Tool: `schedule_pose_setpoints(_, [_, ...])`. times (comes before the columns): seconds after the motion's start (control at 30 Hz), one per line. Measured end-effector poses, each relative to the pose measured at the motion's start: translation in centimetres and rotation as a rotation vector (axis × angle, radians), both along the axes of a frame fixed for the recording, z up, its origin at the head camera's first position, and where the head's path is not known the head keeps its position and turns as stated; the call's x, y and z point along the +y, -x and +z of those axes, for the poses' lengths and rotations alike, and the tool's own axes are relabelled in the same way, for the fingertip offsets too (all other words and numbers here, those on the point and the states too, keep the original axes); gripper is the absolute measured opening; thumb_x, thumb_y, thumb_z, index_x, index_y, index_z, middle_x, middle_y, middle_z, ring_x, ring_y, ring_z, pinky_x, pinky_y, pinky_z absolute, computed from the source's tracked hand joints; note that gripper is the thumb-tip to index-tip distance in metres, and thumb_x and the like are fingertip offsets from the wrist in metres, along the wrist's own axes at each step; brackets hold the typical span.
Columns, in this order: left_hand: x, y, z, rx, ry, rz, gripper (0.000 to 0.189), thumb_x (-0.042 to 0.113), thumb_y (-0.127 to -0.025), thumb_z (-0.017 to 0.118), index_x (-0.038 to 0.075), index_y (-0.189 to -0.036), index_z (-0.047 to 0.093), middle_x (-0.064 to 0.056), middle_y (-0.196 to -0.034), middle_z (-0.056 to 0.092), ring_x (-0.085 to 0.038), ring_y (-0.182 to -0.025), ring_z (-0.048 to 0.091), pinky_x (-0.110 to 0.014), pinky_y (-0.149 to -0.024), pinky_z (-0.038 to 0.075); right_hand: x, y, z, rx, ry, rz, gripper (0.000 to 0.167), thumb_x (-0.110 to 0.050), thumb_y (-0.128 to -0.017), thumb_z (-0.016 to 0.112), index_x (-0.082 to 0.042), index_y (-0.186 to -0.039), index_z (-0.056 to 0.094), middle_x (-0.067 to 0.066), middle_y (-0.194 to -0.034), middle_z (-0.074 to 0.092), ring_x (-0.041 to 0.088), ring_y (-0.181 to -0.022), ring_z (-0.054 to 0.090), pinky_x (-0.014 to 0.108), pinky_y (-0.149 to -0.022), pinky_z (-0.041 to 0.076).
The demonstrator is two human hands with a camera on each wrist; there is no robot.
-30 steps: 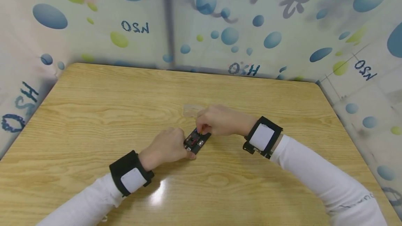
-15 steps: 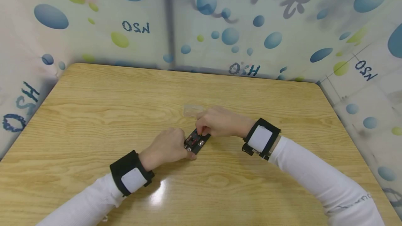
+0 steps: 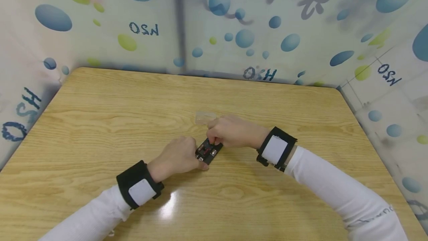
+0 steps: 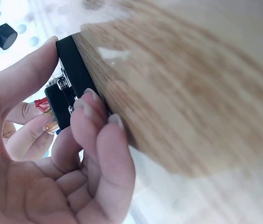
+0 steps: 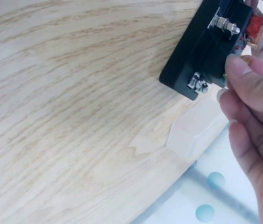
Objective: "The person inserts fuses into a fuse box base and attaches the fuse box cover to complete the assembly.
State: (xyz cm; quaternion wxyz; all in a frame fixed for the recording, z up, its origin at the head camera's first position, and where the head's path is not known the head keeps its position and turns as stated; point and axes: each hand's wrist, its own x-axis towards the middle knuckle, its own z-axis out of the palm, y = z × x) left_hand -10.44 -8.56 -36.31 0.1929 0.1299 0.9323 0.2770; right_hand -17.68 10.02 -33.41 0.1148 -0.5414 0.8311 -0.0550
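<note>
A black fuse box (image 3: 208, 152) with metal terminal screws (image 5: 198, 84) lies slantwise on the table between the hands. My left hand (image 3: 177, 155) grips its near end, thumb along one side and fingers curled on the other. In the right wrist view a red blade fuse (image 5: 254, 25) stands up from the box. Over the far end, my right hand (image 3: 234, 131) pinches a small amber blade fuse (image 4: 52, 127) between thumb and index finger, close against the box top. Its fingertips mostly hide this fuse.
A clear plastic cover (image 3: 204, 117) lies flat on the wooden table (image 3: 133, 103), just beyond the right hand. Walls with blue and green spots (image 3: 245, 38) stand behind the table and at both sides. Each wrist wears a black strap (image 3: 133, 183).
My right hand and wrist have shifted slightly left and nearer, fingertips still at the far end of the fuse box. The left hand and the box keep their place.
</note>
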Motion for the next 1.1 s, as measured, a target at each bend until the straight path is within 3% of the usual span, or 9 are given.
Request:
schedule_pose_setpoints(0.4, [-0.11,-0.03,0.14,0.002,0.005,0.008,0.041,0.036,-0.069,0.088,0.007,-0.072,0.060,-0.001,-0.060,0.057,-0.012,-0.051,0.045,-0.024,-0.048,0.034,0.06,-0.48,0.46,-0.035,-0.017,-0.037,0.014,-0.001,-0.088,0.069,-0.014,-0.092,0.076,0.000,-0.091,0.067,0.014,-0.082,0.065,0.028,-0.076,0.055])
schedule_pose_setpoints(0.8, [0.02,0.04,0.11,0.007,0.006,-0.003,0.040,0.036,-0.069,0.088,0.009,-0.066,0.058,0.001,-0.056,0.054,-0.011,-0.049,0.043,-0.023,-0.046,0.033,-0.22,-0.60,0.94,0.014,-0.057,0.014,0.016,0.003,-0.088,0.068,-0.011,-0.092,0.074,0.002,-0.096,0.071,0.013,-0.084,0.068,0.024,-0.075,0.055])
schedule_pose_setpoints(1.1, [0.01,0.09,0.08,0.003,0.009,0.000,0.040,0.036,-0.069,0.088,0.009,-0.067,0.059,0.001,-0.056,0.054,-0.011,-0.049,0.043,-0.024,-0.046,0.033,0.16,-0.61,0.51,0.063,0.028,0.040,0.018,0.007,-0.085,0.068,-0.011,-0.085,0.072,-0.001,-0.088,0.062,0.010,-0.084,0.064,0.022,-0.076,0.054])
